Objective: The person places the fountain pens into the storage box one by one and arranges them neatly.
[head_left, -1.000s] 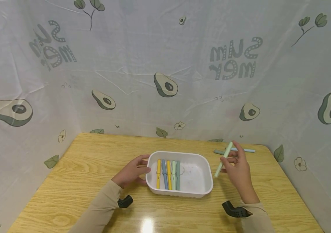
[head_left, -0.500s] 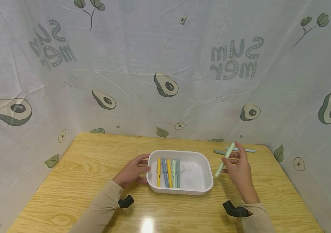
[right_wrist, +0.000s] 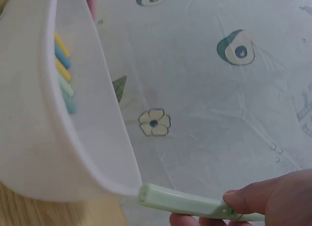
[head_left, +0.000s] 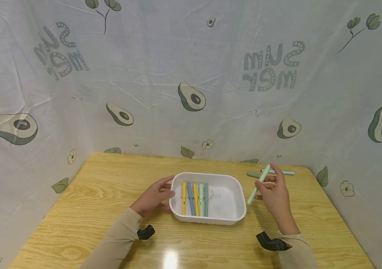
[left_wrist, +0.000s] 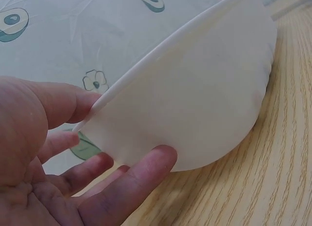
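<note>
My left hand (head_left: 154,196) holds the left end of a white plastic tray (head_left: 227,223), thumb over the rim and other fingers at the outer wall in the left wrist view. Several capped pens stand side by side in the tray's left half: a yellow pen (head_left: 183,198), a blue pen (head_left: 191,198), another yellow pen (head_left: 195,200), a pale green pen (head_left: 201,200) and a grey-green pen (head_left: 205,200). Just right of the tray, my right hand (head_left: 275,194) pinches a light green pen (right_wrist: 180,201) between thumb and fingers, slanted above the table.
Behind my right hand, a dark green pen (head_left: 253,175) and a light blue pen (head_left: 286,173) lie on the wooden table (head_left: 110,179) near its back edge. A printed curtain (head_left: 150,93) closes off the back and both sides.
The tray has shifted very slightly away from the person, with its pens inside. The light green pen stays in my right hand, almost still.
</note>
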{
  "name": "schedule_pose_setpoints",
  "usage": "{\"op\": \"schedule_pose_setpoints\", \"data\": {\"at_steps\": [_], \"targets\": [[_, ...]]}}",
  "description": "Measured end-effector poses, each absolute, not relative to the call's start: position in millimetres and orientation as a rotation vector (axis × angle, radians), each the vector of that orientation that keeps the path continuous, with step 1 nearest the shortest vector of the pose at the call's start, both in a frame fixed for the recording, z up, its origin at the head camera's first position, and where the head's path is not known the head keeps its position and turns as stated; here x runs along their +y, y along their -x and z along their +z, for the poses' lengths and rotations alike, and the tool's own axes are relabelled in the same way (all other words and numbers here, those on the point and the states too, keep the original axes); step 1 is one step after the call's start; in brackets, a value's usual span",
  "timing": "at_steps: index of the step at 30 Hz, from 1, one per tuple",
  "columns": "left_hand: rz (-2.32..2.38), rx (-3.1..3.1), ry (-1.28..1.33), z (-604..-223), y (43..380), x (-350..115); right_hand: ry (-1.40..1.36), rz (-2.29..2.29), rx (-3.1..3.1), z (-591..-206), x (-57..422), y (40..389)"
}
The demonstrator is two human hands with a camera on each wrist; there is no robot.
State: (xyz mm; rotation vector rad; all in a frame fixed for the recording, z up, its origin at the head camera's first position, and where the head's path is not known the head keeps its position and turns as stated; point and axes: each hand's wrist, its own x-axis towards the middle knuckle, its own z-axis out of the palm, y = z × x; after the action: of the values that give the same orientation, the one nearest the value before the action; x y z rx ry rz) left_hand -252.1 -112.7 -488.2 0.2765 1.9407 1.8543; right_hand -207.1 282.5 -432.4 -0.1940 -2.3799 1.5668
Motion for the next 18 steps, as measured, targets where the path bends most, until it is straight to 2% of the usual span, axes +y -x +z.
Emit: {"op": "schedule_pose_setpoints", "data": {"at_steps": [18], "targets": [[1.86,1.926,-0.304,-489,250,-114,0.07,1.67,-2.326,-433,257,199]]}}
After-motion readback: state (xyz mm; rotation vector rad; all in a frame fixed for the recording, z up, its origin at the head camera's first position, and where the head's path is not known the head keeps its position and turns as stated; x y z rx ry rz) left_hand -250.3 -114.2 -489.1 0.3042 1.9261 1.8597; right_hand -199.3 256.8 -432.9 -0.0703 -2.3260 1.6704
